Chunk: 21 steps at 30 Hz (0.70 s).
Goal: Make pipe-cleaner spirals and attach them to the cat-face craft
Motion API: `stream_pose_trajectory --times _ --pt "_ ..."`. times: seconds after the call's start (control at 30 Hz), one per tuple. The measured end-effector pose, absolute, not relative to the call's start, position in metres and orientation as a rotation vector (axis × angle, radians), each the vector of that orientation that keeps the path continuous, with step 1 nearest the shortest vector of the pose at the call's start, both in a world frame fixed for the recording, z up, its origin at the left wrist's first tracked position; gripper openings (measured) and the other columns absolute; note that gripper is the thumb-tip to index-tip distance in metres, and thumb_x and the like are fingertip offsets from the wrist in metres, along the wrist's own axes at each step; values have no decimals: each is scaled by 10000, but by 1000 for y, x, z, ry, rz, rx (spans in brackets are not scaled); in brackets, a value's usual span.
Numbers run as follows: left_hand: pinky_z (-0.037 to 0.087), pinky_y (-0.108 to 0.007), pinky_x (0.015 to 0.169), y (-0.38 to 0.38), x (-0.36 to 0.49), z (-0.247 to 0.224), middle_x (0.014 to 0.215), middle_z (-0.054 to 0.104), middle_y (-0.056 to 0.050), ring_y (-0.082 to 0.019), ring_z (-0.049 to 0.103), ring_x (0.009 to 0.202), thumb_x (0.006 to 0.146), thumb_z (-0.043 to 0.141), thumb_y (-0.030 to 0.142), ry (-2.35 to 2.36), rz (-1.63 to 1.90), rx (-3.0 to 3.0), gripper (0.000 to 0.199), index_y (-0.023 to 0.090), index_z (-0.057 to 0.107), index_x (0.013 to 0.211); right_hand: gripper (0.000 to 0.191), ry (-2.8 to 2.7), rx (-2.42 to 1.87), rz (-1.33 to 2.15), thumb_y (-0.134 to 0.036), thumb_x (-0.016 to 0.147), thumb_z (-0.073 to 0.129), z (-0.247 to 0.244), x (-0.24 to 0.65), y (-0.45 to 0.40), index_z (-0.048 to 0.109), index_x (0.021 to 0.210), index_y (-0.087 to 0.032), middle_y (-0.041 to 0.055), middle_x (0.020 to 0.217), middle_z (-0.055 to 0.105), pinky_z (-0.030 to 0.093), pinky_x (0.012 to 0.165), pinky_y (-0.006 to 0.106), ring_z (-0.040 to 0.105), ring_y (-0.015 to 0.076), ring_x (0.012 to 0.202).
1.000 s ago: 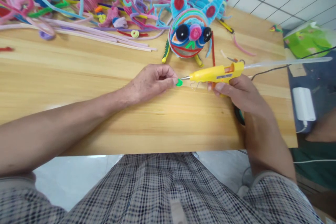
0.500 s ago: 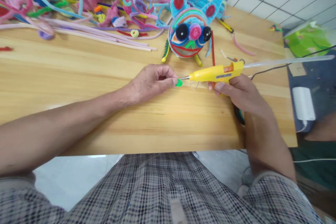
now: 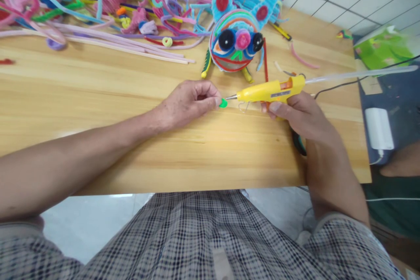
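Note:
Between thumb and forefinger, my left hand pinches a small green piece, rounded in outline; its exact kind is too small to make out. My right hand grips a yellow hot glue gun by its handle, fingers wrapped at the orange trigger. The metal nozzle points left and meets or nearly meets the green piece. A long clear glue stick sticks out of the gun's rear. Just beyond my hands stands a colourful animal head of pipe cleaners, with blue ears, black eyes and a pink nose.
A heap of pipe cleaners covers the back left of the wooden table. Yellow-handled pliers lie partly under the animal head. Dark scissor-like handles show beneath my right wrist. A white adapter and another person's leg are at right.
Hardly anything differs: both hands, the green piece and the glue gun hold their places. The whole view has shifted very slightly.

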State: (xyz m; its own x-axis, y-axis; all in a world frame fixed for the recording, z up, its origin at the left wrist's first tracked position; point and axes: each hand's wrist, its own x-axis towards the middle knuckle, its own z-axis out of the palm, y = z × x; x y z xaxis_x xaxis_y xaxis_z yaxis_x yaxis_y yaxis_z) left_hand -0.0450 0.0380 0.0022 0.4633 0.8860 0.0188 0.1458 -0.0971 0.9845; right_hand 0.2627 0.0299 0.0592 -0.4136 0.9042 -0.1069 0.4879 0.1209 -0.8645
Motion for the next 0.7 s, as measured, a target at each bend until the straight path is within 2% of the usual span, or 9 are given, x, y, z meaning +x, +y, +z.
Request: stream_pose_trajectory --times 0.17,0.47,0.7 --pt "381 -225 516 37 -45 3 610 608 33 -87 505 510 934 767 328 935 804 1564 174 179 726 854 499 -1974 -1337 1265 -723 932 751 55 265 31 702 848 -234 11 826 655 430 664 318 546 167 734" --pt "371 -231 515 37 -45 4 596 596 34 -93 501 512 928 760 314 949 794 1558 157 177 729 856 547 -2002 -1347 1202 -736 941 735 57 266 31 647 735 -237 17 787 616 391 622 318 506 173 728" --pt "370 -232 521 37 -45 4 593 591 38 -95 499 518 924 751 298 938 787 1563 141 180 720 854 481 -1968 -1319 1280 -701 943 757 54 266 31 689 839 -236 0 803 614 398 648 314 510 157 719"
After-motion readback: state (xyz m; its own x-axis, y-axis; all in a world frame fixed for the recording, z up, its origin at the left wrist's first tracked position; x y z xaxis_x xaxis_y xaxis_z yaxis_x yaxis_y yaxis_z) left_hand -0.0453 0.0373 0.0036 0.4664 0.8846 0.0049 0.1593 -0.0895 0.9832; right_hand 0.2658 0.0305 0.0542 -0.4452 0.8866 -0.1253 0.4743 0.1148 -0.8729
